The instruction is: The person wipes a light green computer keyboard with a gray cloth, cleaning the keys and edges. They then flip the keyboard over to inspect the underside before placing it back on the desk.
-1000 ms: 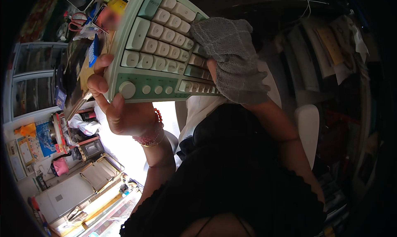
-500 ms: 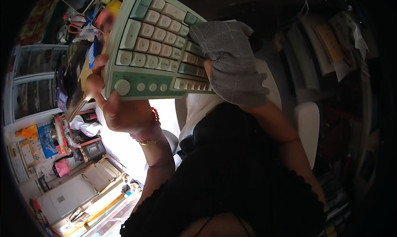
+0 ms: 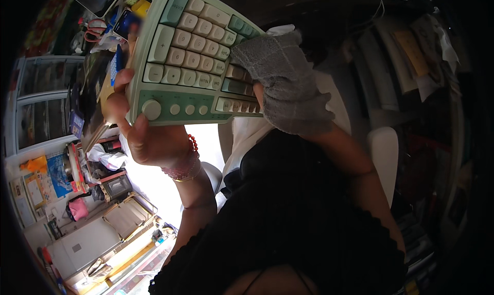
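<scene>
left hand [image 3: 149,135]: clamps the keyboard's lower-left corner, thumb over the edge by the knob, propping it up tilted.
keyboard [image 3: 193,63]: green-and-cream, held aloft, keys facing the wearer.
right hand [image 3: 288,97]: wrapped in grey cloth [image 3: 280,73], pressed flat on the keyboard's right keys; grip hidden.

The keyboard [image 3: 193,63] has a pale green case with cream keys, a few darker green keys along its upper edge and right part, and a round cream knob [image 3: 151,109] at its lower left corner. The cloth [image 3: 285,84] is grey with a faint grid of darker lines. A bracelet [image 3: 191,153] of red beads sits beside a thin gold bangle [image 3: 185,179]. The garment [image 3: 288,228] is black with a scalloped hem. The scissors [image 3: 92,30] have red handles. A pouch [image 3: 78,208] is pink.
</scene>
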`<act>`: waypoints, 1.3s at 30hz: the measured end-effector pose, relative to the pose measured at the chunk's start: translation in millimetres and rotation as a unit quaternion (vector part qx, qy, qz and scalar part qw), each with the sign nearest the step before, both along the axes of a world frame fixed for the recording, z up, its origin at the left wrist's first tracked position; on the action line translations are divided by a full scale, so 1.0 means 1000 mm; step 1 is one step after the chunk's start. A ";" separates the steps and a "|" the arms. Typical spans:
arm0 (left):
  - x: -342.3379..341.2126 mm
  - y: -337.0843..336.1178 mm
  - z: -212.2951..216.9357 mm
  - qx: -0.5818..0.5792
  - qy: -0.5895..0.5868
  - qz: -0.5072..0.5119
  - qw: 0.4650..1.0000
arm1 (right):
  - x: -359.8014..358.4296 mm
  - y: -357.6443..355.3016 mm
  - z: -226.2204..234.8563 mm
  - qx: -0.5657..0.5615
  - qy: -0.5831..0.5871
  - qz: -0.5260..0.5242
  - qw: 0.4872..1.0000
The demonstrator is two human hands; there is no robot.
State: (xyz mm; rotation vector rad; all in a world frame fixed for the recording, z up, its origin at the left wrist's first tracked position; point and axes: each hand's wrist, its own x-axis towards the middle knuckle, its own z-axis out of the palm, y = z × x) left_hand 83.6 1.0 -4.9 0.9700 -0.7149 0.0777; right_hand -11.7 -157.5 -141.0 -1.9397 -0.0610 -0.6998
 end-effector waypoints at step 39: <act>0.000 0.003 0.002 -0.002 0.021 0.013 1.000 | -0.005 -0.001 0.006 -0.070 -0.008 -0.076 0.995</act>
